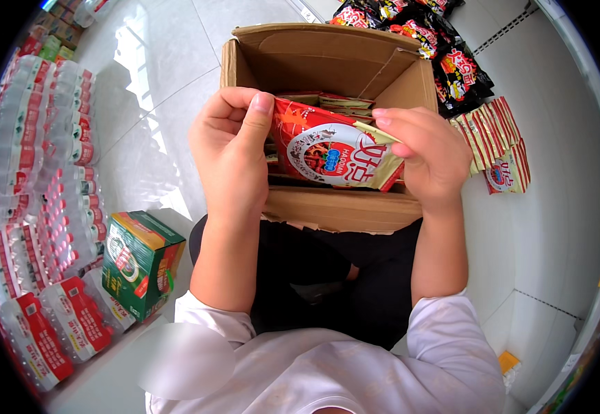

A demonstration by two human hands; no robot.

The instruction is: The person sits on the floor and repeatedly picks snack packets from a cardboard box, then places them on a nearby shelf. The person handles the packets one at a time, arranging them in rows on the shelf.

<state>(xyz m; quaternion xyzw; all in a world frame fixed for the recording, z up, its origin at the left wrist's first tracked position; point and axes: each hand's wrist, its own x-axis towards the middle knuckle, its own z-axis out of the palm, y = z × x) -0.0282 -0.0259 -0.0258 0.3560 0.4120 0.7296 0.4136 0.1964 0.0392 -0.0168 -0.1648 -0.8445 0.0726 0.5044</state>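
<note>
Between my two hands is a red and cream snack packet [331, 147] with a round picture of food and printed writing, held tilted over an open cardboard box [341, 207]. My left hand [240, 139] pinches its upper left corner, thumb on the front. At the right end, the fingers of my right hand [421, 147] grip the packet's edge; the thumb is partly hidden. More packets [349, 103] of similar colours lie inside the box behind the held one. Their lower parts are covered by it.
To the right, on a white shelf [548, 222], several red and cream packets [491, 134] stand in a row beside black noodle packets [455, 72]. Shrink-wrapped bottles [20, 129] and a green carton [139, 264] line the left side. Grey floor tiles [176, 46] lie beyond the box.
</note>
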